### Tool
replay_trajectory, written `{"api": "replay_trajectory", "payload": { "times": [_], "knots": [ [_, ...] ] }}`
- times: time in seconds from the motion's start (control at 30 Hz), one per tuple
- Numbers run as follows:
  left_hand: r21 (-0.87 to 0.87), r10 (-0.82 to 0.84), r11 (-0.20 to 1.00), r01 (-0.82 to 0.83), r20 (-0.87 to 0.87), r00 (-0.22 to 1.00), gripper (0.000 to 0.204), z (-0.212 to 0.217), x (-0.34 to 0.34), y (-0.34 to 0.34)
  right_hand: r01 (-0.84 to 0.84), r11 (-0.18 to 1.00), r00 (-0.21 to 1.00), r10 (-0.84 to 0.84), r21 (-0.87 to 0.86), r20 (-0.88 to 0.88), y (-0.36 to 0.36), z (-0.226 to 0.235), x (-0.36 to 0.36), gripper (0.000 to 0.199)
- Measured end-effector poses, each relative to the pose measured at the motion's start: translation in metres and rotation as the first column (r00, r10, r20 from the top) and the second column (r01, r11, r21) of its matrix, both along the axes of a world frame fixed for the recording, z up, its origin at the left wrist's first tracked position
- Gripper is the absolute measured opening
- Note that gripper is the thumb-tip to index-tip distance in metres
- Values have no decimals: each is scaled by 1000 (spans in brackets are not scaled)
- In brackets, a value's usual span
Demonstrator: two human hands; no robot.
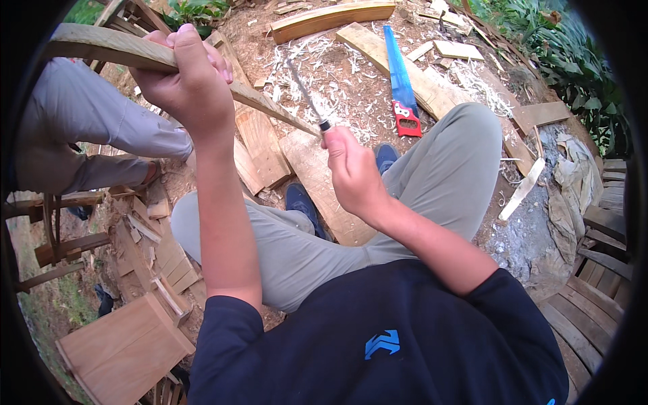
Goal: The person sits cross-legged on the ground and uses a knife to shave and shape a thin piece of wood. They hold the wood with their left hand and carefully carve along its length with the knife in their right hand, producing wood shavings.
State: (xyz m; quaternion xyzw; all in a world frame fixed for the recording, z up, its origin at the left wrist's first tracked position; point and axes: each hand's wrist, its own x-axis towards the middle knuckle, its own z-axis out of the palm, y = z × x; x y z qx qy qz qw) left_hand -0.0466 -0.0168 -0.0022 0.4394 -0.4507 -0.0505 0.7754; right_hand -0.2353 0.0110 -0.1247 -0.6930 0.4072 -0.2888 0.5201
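My left hand [189, 81], closed, grips a long, narrow wooden strip [111, 46] at upper left. The strip slants down to the right, and its lower end reaches my right hand [354, 169]. That hand is wrapped round the handle of a knife [307, 94] with a long, thin, dark blade pointing up and away. A pale collar shows where blade meets handle; the rest of the handle is hidden in my fist. Whether the strip's end touches the knife, I cannot tell. Below them a flat board [324, 182] lies between my feet.
A handsaw [400, 74] with blue blade and red handle leans over a plank [378, 50]. Pale shavings [344, 64] litter the ground. Another person's legs [108, 115] stand close on the left. A wooden panel [125, 347] lies lower left; a crumpled sheet [574, 196] is at right.
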Motion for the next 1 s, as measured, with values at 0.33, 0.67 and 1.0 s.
{"api": "replay_trajectory", "payload": {
  "times": [0.33,0.67,1.0],
  "knots": [
    [-18,41,999,-42,-51,998,20,-2,11,8,-142,975,987,153,171,-55,-20,3,-2,51],
    [-21,71,997,-72,-25,997,18,-8,15,5,-234,970,864,173,-73,-472,-15,-36,7,50],
    [-8,19,1000,-19,-8,1000,20,-3,12,9,-64,977,998,65,202,3,-31,14,9,51]
  ]
}}
